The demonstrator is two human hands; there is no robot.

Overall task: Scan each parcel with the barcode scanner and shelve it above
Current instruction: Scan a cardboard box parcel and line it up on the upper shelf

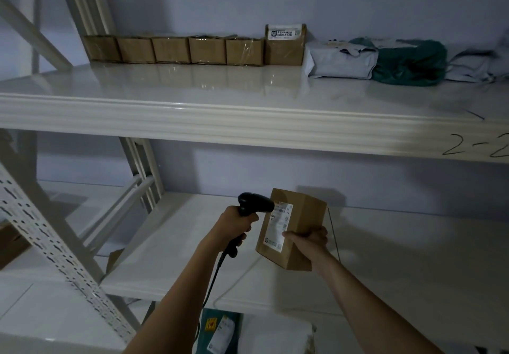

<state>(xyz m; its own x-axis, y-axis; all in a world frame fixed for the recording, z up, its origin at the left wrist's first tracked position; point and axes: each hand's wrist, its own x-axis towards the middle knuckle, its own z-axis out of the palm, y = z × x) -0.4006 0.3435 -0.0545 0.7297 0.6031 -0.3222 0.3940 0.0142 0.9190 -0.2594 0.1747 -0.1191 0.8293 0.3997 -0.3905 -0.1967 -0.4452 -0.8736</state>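
Nearest the camera, at the bottom edge below the lower shelf, lies one green parcel (220, 331) with a white label and a yellow sticker, beside a pale bag that is too dim to make out; two bare forearms reach up from here. The left hand (234, 227) has its fingers curled round the grip of one black barcode scanner (254, 205), whose coiled cable (212, 279) hangs down past the forearm; the scanner's nose points right and sits just beside, perhaps touching, the white label (278, 225) on one brown cardboard parcel (296, 227). The right hand (309, 239) grips that parcel low on its right side, thumb across the label face and the other fingers wrapped behind, out of sight; the parcel is tilted, held above the lower shelf (399, 271) and not resting on it, so most of the box stands above the fingers.

Farther up runs the upper shelf (248, 122), its front lip marked by hand "2-2" at the right. Along its back stand six cardboard boxes (209, 49) in a row, touching: five low ones and a sixth, taller, at the right end with a printed label. Right of them lie three soft bags touching one another: one grey bag (341, 60), one dark green bag (410, 63), and another grey one (471, 68), blurred at the frame edge.
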